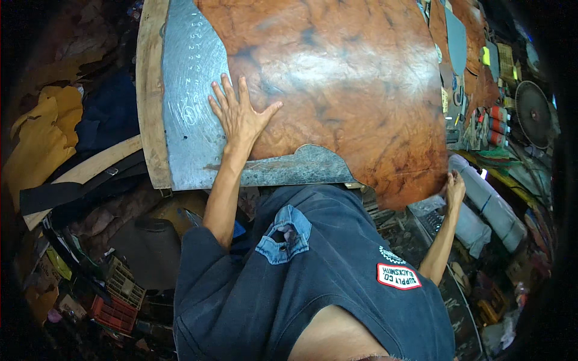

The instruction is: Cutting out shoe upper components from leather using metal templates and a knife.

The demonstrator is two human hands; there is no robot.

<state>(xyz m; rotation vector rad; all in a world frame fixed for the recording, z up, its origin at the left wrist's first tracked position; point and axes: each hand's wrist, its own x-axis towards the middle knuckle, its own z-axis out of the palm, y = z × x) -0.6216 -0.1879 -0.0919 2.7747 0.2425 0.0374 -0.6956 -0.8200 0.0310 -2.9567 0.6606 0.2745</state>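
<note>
A large brown leather hide point(337, 102) with dark marbling and a glossy sheen lies over a grey-blue tabletop point(192, 96). My left hand point(239, 117) rests flat with its fingers spread, across the hide's left edge and the bare grey surface. At the hide's near right edge my right hand point(456, 188) is closed, with the fingertips pinched at the leather's rim. The exact grip there is small and partly hidden. The hide's near right corner hangs past the table's front edge, close to my body.
A wooden board point(153, 90) borders the table's left side. Yellow-tan leather pieces point(45, 129) and a red crate point(114, 314) are at the left. On the right are wrapped pale rolls point(490, 204), a round fan point(533, 114) and several red containers point(498, 125).
</note>
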